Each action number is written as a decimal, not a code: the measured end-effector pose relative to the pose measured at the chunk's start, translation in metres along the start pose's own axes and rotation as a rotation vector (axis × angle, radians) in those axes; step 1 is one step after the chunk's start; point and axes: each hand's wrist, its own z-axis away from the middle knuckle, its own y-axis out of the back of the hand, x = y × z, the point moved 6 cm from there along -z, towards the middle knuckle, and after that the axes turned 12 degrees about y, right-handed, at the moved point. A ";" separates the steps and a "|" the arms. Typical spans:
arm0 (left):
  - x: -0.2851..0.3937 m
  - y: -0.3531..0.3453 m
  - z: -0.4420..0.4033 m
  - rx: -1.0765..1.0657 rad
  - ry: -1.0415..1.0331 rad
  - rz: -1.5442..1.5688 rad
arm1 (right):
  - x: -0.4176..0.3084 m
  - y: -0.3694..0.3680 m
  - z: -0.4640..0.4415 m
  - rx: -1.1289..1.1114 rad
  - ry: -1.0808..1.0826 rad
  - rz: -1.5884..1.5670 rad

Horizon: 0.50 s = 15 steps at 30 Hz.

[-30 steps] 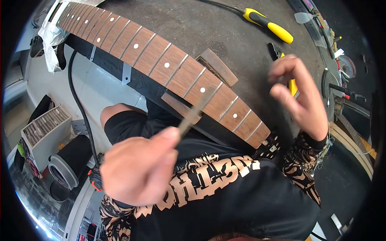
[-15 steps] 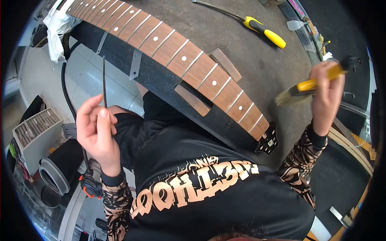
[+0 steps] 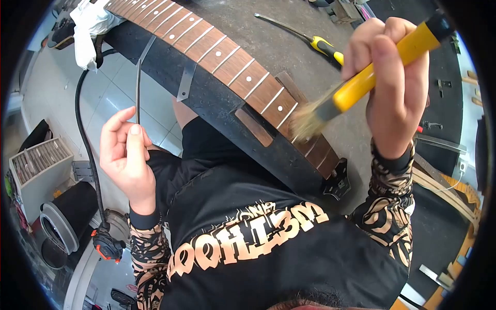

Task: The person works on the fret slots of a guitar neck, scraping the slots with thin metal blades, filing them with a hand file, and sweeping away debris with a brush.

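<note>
A thin dark metal strip (image 3: 138,95) stands up from my left hand (image 3: 126,155), pinched between thumb and fingers to the left of the bench. My right hand (image 3: 395,88) grips the yellow handle of a paintbrush (image 3: 356,89). Its blurred pale bristles are over the headstock end of a guitar neck (image 3: 243,72), seeming to touch the fretboard and hiding part of it. The fretboard is brown wood with metal frets and white dot inlays. At its near end is a black headstock (image 3: 338,181). Wooden blocks (image 3: 253,126) (image 3: 292,86) flank the neck on both sides.
On the dark bench (image 3: 227,20) lies a yellow-and-black handled screwdriver (image 3: 325,49), partly behind my right hand. A metal plate (image 3: 186,82) sticks out from the bench's near edge. White plastic wrapping (image 3: 93,31) is at upper left; a black hose (image 3: 82,124) hangs below it.
My right hand has swung the brush leftward from beside the bench to over the fretboard, closer to the camera. My left hand stays nearly in place with the strip. The whole view has shifted slightly.
</note>
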 end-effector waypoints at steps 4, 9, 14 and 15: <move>-0.005 -0.006 -0.006 -0.024 0.046 0.008 | -0.003 -0.012 0.000 -0.133 0.191 0.350; -0.012 -0.012 -0.010 -0.047 0.079 -0.019 | 0.002 -0.003 -0.003 0.078 -0.094 -0.071; -0.011 -0.024 -0.013 -0.087 0.046 -0.067 | 0.015 0.009 0.005 -0.282 0.169 0.674; -0.010 -0.025 -0.015 -0.090 0.037 -0.079 | 0.025 0.031 0.007 -0.186 0.179 0.698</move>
